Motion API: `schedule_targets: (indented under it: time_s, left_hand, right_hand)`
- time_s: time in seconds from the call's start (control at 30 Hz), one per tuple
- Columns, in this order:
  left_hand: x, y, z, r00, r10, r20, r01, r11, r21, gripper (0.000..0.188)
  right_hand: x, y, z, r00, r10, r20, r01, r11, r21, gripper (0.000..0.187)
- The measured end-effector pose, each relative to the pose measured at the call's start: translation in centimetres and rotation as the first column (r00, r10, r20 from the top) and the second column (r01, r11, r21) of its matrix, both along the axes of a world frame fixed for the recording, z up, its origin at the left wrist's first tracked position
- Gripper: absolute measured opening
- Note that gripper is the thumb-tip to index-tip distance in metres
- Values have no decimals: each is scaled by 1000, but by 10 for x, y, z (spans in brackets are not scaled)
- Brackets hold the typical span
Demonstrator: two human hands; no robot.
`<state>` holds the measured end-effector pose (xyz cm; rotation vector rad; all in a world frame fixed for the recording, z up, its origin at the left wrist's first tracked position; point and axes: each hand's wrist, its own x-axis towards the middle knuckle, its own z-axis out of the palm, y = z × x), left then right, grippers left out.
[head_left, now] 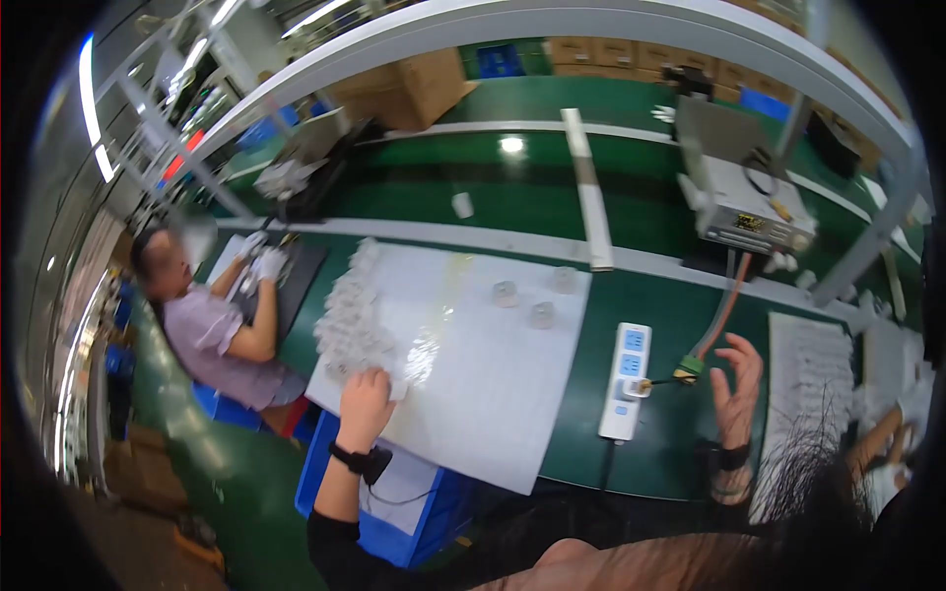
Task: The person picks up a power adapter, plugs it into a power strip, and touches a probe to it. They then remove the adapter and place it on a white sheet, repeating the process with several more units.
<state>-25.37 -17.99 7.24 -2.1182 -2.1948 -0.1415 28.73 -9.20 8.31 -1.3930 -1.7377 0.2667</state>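
Observation:
My left hand (367, 402) rests at the near end of a long cluster of small clear plastic pieces (347, 310). Its fingers are curled down, and a small whitish piece (397, 389) shows beside them; what they grip is partly hidden. Beneath lies a white sheet (483, 394) with a strip of clear yellowish tape. Three more clear pieces (542, 315) sit apart at the sheet's far right. My right hand (739, 384) is raised, fingers apart and holding nothing, just right of a green connector (689, 369) on red and black wires.
A white power strip (625, 384) with a plug stands between the sheet and my right hand. Behind it sits a grey bench instrument (754, 212). A blue bin (424, 522) is below the table edge. At left a person (222, 325) works in white gloves; another person's arm (877, 443) shows at right.

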Motion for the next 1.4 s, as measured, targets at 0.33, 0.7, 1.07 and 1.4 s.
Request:
schedule_targets:
  time_s: [0.33, 0.7, 1.07, 1.4]
  left_hand:
    - [154, 110, -6, -190, 216, 958, 352, 926, -139, 55]
    - [302, 200, -39, 42, -102, 994, 532, 844, 64, 33]
    - [300, 200, -35, 366, -522, 770, 621, 753, 215, 36]
    - [299, 197, -29, 521, -694, 497, 645, 701, 303, 36]
  right_hand:
    - [-29, -36, -29, 973, 75, -219, -55, 994, 97, 14]
    - [-24, -63, -43, 908, 122, -402, -146, 989, -28, 10]
    - [-34, -61, -48, 898, 144, -415, -196, 977, -86, 10]
    - [-31, -64, -52, 902, 90, -423, -168, 974, -151, 8]
